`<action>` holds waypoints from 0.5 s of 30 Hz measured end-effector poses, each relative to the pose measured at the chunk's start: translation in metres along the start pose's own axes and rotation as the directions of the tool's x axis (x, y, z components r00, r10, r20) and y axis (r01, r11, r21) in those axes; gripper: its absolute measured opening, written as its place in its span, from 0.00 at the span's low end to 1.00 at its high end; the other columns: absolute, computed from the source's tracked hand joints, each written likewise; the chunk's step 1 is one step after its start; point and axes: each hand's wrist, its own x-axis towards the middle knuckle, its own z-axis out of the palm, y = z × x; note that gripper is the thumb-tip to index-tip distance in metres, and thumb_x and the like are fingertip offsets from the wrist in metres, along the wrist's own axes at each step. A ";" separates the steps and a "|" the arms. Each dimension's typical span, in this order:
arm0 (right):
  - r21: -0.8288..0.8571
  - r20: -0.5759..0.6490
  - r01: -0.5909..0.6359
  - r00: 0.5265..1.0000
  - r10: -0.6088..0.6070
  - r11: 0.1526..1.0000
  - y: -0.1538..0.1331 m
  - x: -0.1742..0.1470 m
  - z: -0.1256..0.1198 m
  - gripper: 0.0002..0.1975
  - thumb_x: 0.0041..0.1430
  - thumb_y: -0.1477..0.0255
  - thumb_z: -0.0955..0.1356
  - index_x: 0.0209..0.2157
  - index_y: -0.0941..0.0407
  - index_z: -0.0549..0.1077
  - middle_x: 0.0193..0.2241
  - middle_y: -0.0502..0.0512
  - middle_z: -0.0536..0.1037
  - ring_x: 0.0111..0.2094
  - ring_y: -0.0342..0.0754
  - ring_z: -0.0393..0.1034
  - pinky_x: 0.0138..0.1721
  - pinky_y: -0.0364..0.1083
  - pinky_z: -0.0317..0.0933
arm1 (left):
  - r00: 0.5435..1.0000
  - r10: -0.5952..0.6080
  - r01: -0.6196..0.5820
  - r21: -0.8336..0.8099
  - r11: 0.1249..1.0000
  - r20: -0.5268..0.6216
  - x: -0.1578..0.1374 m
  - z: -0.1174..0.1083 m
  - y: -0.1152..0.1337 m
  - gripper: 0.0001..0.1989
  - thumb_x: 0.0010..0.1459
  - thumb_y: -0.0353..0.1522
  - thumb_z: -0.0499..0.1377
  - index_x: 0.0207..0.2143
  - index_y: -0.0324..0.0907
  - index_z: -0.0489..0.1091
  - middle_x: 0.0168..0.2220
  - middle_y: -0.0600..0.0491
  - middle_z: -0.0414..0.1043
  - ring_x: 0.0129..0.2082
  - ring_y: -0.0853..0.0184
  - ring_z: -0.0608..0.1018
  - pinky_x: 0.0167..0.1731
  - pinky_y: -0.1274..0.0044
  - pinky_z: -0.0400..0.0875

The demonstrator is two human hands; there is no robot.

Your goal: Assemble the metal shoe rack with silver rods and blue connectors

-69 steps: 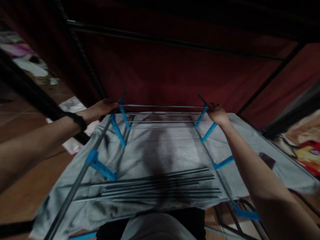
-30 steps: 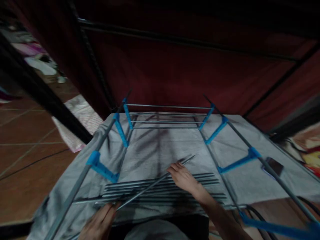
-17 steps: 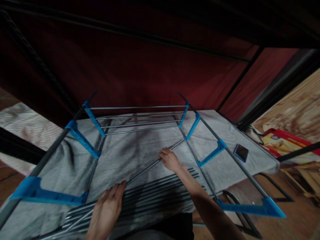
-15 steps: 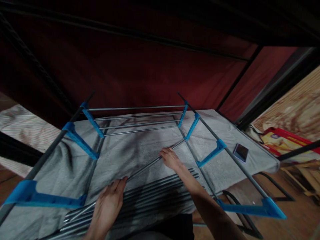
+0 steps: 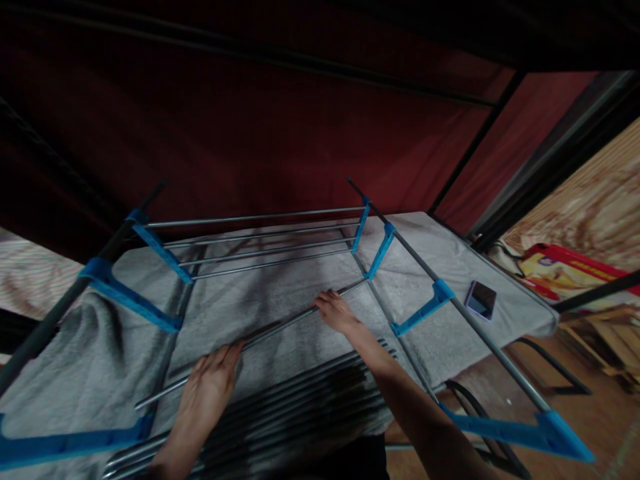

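I see a thin grey metal rod [image 5: 280, 327] held aslant between the two sides of a half-built rack [image 5: 423, 310], its right end by the foot of a blue bracket, whether seated I can't tell; its left end pokes past the lower left bar. The rack has grey side bars, blue plastic brackets, and four cross rods [image 5: 265, 234] at the far end. Loose rods [image 5: 280, 393] lie side by side nearer me, partly shadowed.

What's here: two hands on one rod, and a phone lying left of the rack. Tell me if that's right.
Wrong side: the head view shows the phone lying right of the rack. The rest stands: the left hand and right hand are both on one rod.
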 end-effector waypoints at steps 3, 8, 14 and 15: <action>0.012 -0.016 -0.001 1.000 0.001 1.000 0.006 0.003 0.000 0.09 0.63 0.79 0.65 0.41 0.55 0.75 0.41 0.56 0.75 0.45 0.50 0.67 0.54 0.50 0.58 | 1.000 -0.006 0.007 -0.032 0.999 0.018 0.005 0.002 -0.002 0.22 0.63 0.26 0.45 0.54 0.39 0.71 0.44 0.46 0.79 0.42 0.57 0.80 0.43 0.67 0.71; 0.055 -0.080 -0.018 0.997 0.023 0.998 0.015 -0.003 0.001 0.16 0.61 0.81 0.63 0.47 0.56 0.74 0.49 0.59 0.74 0.53 0.52 0.64 0.59 0.52 0.57 | 1.000 -0.014 0.016 -0.081 0.997 0.024 0.013 0.003 -0.006 0.21 0.65 0.27 0.44 0.52 0.39 0.72 0.44 0.45 0.79 0.42 0.58 0.80 0.42 0.67 0.71; 0.441 -0.430 -0.388 0.700 0.570 0.809 0.051 -0.042 0.001 0.21 0.54 0.80 0.60 0.49 0.57 0.70 0.50 0.63 0.71 0.56 0.54 0.63 0.61 0.56 0.56 | 1.000 -0.025 0.022 -0.167 0.986 -0.016 0.021 0.013 -0.020 0.20 0.68 0.36 0.45 0.51 0.43 0.73 0.44 0.48 0.79 0.42 0.59 0.80 0.42 0.69 0.71; 0.500 -0.448 -0.445 0.601 0.662 0.743 0.062 -0.048 0.000 0.20 0.54 0.79 0.60 0.49 0.59 0.69 0.50 0.65 0.71 0.56 0.55 0.62 0.61 0.57 0.56 | 1.000 -0.021 0.019 -0.179 0.984 -0.005 0.022 0.015 -0.022 0.20 0.68 0.36 0.45 0.51 0.44 0.73 0.45 0.48 0.79 0.43 0.59 0.80 0.42 0.69 0.70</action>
